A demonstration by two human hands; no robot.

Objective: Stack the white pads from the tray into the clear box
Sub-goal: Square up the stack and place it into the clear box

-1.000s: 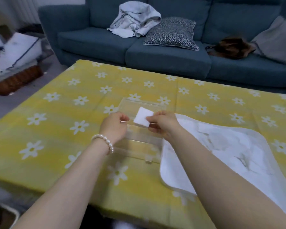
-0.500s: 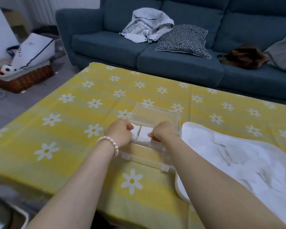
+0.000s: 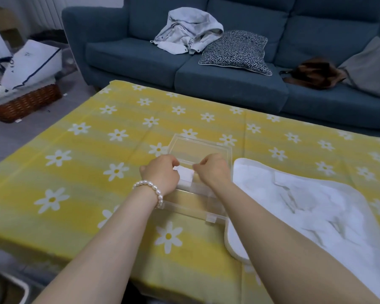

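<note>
A clear box [image 3: 225,150] stands open in the middle of the yellow flowered table, its lid [image 3: 191,208] lying flat towards me. At the near end of the box sits a white pad [image 3: 185,174], over other white pads. My left hand [image 3: 160,173], with a pearl bracelet on the wrist, pinches the pad's left edge with curled fingers. My right hand [image 3: 214,170] pinches its right edge. To the right lies the white tray [image 3: 234,249] with several loose white pads [image 3: 294,194] in it.
The yellow tablecloth [image 3: 79,172] covers the table. Behind it is a blue sofa [image 3: 228,84] with a grey jacket, a patterned cushion and a brown bag. A wicker basket [image 3: 24,102] with a white box stands on the floor at the left.
My right hand has brought the pad down from above the box into its near end. My left hand has closed in on the pad's left edge. The camera has tilted up.
</note>
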